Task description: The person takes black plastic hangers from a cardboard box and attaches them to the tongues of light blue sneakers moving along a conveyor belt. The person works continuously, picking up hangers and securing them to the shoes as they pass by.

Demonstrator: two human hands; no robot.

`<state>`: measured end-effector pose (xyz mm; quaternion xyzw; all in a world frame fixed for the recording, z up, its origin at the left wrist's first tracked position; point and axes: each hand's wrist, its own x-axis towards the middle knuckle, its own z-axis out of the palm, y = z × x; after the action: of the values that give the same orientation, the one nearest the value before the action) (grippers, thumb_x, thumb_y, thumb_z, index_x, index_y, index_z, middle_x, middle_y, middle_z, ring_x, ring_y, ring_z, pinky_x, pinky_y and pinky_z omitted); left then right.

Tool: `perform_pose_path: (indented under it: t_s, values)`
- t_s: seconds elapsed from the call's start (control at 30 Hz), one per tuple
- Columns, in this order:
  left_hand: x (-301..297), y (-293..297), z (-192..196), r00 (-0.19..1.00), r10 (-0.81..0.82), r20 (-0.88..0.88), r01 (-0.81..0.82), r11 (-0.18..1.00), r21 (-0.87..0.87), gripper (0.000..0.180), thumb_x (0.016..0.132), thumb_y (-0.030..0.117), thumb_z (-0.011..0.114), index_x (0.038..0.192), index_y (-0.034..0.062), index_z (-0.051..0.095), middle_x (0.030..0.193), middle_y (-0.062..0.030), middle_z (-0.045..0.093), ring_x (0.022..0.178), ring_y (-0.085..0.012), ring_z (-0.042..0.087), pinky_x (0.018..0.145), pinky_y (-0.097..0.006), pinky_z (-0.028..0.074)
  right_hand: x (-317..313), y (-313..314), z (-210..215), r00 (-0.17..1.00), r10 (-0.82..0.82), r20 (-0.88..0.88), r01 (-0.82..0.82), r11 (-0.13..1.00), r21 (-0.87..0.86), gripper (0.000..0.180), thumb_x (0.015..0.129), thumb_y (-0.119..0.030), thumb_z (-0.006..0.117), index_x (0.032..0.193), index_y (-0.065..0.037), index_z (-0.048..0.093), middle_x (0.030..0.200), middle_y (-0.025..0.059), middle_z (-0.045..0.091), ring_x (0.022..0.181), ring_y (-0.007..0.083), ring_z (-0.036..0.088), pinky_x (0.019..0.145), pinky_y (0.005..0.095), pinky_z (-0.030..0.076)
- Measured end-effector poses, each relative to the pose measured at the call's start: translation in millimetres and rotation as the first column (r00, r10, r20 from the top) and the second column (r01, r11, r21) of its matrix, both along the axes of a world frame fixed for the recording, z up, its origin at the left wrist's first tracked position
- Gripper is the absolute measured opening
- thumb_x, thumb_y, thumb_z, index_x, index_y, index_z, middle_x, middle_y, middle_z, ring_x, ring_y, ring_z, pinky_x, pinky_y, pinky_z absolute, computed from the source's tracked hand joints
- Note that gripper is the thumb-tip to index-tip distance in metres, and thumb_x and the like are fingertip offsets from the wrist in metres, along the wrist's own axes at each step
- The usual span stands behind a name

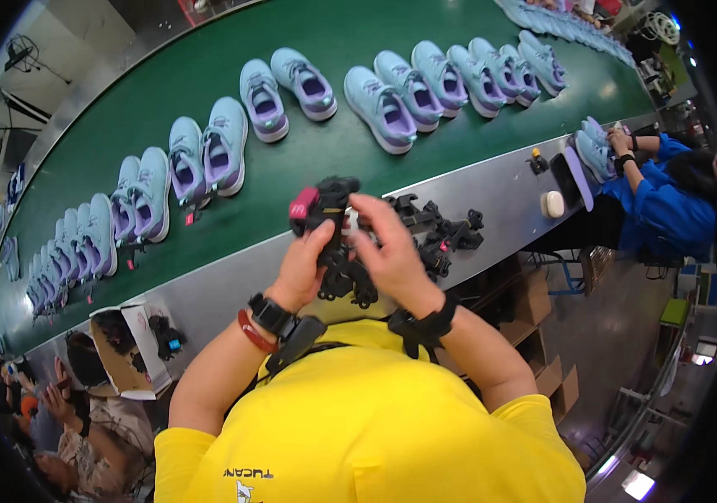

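Over the metal edge of the table, my left hand (298, 267) grips a bundle of black plastic pieces (330, 201) with a pink tag (302, 204) at its top left. More of the same black pieces hang below that hand. My right hand (394, 258) is at the bundle's right side, its thumb and fingers bent together around a small pale spot, slightly blurred. What it pinches is too small to name. Just right of it, a pile of similar black pieces (442, 239) with bits of pink lies on the metal ledge.
Light blue and lilac sneakers (379, 109) stand in rows along a green conveyor belt (308, 159), some with pink tags. At left is an open white box (142, 348) of black items. On the right, a co-worker in blue (677, 197) handles sneakers. Cardboard boxes (535, 298) sit below the ledge.
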<state>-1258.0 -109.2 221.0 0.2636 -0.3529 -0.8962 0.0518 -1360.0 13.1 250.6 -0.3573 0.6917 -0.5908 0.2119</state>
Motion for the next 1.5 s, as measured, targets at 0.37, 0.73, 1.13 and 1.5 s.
perform_pose_path:
  t_s: [0.37, 0.73, 1.13, 1.5]
  values:
    - [50, -5, 18, 0.998, -0.009, 0.066, 0.03, 0.943, -0.331, 0.033, 0.099, 0.031, 0.044, 0.104, 0.003, 0.06, 0.089, -0.0026, 0.062, 0.075, -0.011, 0.059, 0.064, -0.024, 0.046, 59, -15, 2, 0.973, 0.117, 0.201, -0.107, 0.992, -0.063, 0.025, 0.085, 0.0, 0.058, 0.11, -0.004, 0.055, 0.093, 0.0031, 0.055, 0.084, 0.0111, 0.054, 0.075, 0.0259, 0.045]
    - [80, -19, 36, 0.918, -0.209, 0.336, 0.389, 0.633, -0.669, 0.027, 0.077, 0.012, 0.071, 0.096, 0.0014, 0.055, 0.067, -0.0037, 0.057, 0.057, -0.0136, 0.058, 0.053, -0.029, 0.047, 45, -4, -2, 0.803, 0.257, 0.538, -0.119, 0.953, -0.277, 0.03, 0.089, -0.001, 0.055, 0.118, -0.002, 0.046, 0.103, 0.0078, 0.067, 0.097, 0.0085, 0.058, 0.085, 0.0245, 0.045]
    - [61, 4, 12, 0.96, -0.217, 0.175, 0.278, 0.699, -0.659, 0.039, 0.08, 0.005, 0.069, 0.113, 0.0023, 0.049, 0.08, -0.0012, 0.054, 0.064, -0.0091, 0.054, 0.055, -0.025, 0.045, 22, 96, -87, 0.576, -0.248, 0.779, 0.5, 0.861, -0.095, 0.018, 0.08, -0.003, 0.06, 0.097, -0.003, 0.057, 0.077, 0.0027, 0.059, 0.068, 0.011, 0.056, 0.064, 0.0236, 0.047]
    - [51, -4, -10, 0.896, -0.24, 0.372, 0.44, 0.587, -0.68, 0.027, 0.091, 0.028, 0.06, 0.092, 0.004, 0.048, 0.066, -0.0037, 0.054, 0.054, -0.0131, 0.054, 0.048, -0.027, 0.046, 76, 281, -241, -0.27, -0.601, 0.752, 0.676, 0.438, 0.592, 0.017, 0.085, -0.005, 0.05, 0.07, -0.01, 0.043, 0.058, 0.0023, 0.038, 0.044, 0.0136, 0.04, 0.036, 0.0281, 0.03]
